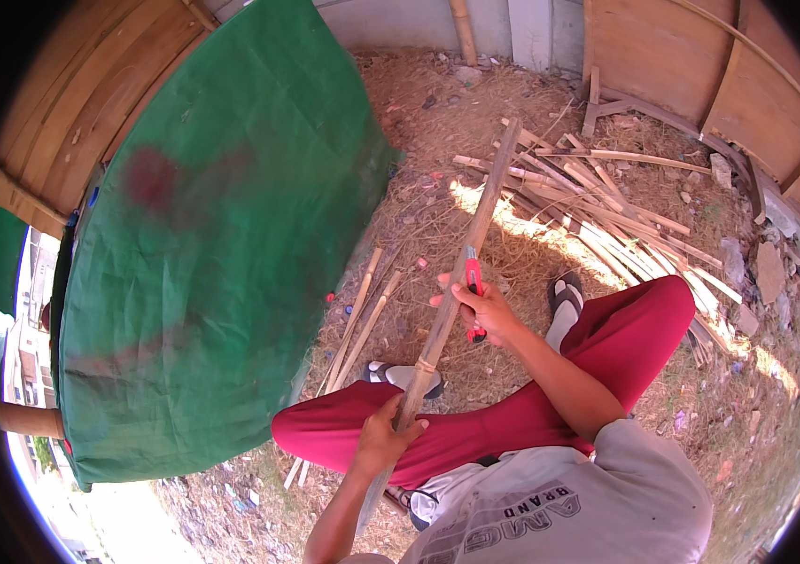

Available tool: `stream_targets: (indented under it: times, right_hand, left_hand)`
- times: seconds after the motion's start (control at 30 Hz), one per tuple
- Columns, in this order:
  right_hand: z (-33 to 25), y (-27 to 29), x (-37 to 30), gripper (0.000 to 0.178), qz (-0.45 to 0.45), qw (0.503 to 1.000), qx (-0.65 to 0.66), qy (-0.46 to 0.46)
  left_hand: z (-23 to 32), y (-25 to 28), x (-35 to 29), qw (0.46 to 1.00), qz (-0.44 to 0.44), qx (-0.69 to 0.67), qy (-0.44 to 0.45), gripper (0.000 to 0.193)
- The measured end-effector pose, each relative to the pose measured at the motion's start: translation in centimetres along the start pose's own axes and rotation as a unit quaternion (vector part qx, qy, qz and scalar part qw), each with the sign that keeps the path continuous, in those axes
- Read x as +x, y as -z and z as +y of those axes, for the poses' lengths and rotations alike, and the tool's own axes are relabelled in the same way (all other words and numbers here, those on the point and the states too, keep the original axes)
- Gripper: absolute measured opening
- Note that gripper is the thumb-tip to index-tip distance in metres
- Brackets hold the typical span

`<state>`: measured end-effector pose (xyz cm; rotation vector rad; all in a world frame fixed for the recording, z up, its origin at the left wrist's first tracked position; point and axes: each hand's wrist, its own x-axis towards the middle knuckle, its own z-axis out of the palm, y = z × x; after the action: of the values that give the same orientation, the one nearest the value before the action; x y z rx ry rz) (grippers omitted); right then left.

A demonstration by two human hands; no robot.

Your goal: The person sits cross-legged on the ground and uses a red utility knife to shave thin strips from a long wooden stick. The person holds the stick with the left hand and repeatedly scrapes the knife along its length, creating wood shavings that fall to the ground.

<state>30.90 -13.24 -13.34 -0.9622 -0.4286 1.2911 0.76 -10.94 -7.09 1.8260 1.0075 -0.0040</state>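
A long split bamboo strip [449, 315] slants across my lap, its far end pointing away toward the bamboo pile. My left hand [383, 436] grips the strip near its lower end, just below a raised node. Farther up, my right hand [485, 310] is closed round a red utility knife [474, 282]. The knife lies against the side of the strip, with its grey tip pointing away from me. Fingers of the right hand also reach behind the bamboo. Whether the blade is out is too small to tell.
A heap of split bamboo strips [597, 202] covers the ground ahead and right. More loose strips [368, 320] lie left of my feet. A green tarp [221, 254] hangs close at my left. Wooden panels [672, 75] stand at the far right, with rubble [772, 273] below.
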Motion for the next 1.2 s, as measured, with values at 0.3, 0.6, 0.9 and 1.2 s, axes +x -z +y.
stream_targets:
  times: [0.3, 0.6, 0.9, 1.2]
  right_hand:
    - [1.8, 0.8, 1.8, 0.038, 0.049, 0.964, -0.224, 0.135]
    - [-1.4, -0.6, -1.4, 0.044, 0.157, 0.828, -0.503, 0.19]
    - [1.3, -2.9, -3.5, 0.038, -0.034, 0.771, -0.584, 0.253]
    - [1.2, -2.9, -3.3, 0.04, -0.04, 0.749, -0.609, 0.256]
  left_hand:
    - [0.1, -4.3, -1.3, 0.955, 0.243, 0.161, -0.06, 0.042]
    - [0.8, -5.0, 0.7, 0.97, 0.214, 0.109, -0.02, 0.024]
    - [0.8, -4.5, 1.2, 0.979, 0.186, 0.079, 0.013, 0.029]
    - [-0.3, -5.0, 2.0, 0.985, 0.172, 0.007, -0.01, 0.033]
